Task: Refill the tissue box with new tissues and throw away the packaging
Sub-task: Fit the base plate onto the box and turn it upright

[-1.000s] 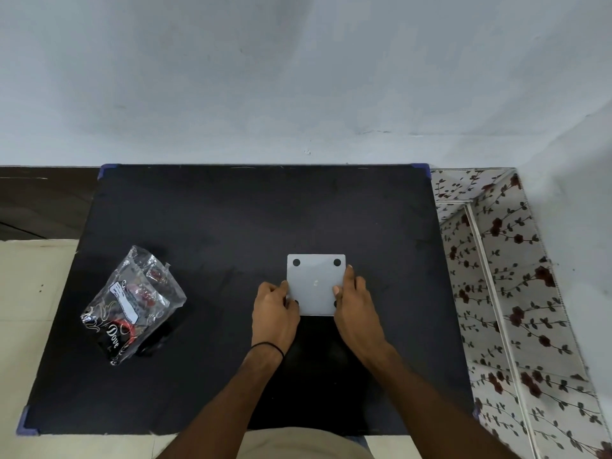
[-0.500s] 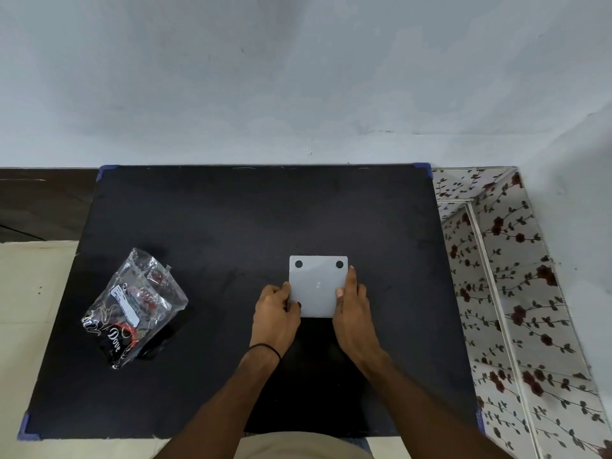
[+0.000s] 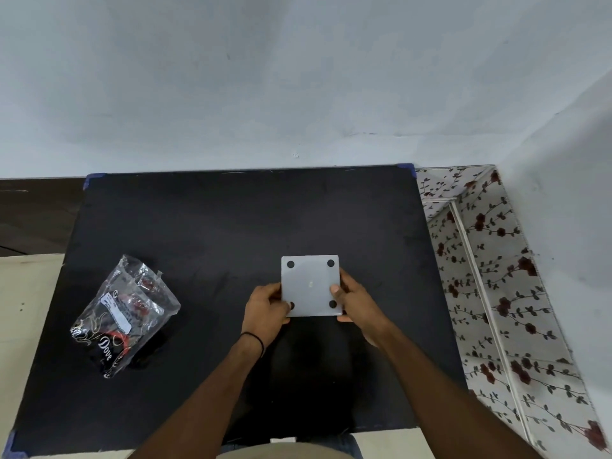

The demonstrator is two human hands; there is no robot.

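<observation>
A square white tissue box (image 3: 310,284) shows a flat face with black round pads at its corners, over the middle of the black table (image 3: 212,226). My left hand (image 3: 266,309) grips its left edge, thumb over the lower left pad. My right hand (image 3: 359,301) grips its right edge, thumb on the flat face above the lower right pad. A crumpled clear plastic package (image 3: 124,311) with a white label and dark printing lies on the table at the left, apart from both hands. Its contents are not clear.
A pale wall stands right behind the table's far edge. To the right is a white surface (image 3: 490,293) with a dark red floral print. Pale floor tiles show at the left and near the front edge.
Both hands shifted their hold on the white box, which now sits a little nearer to me and seems slightly raised. The plastic package has not moved.
</observation>
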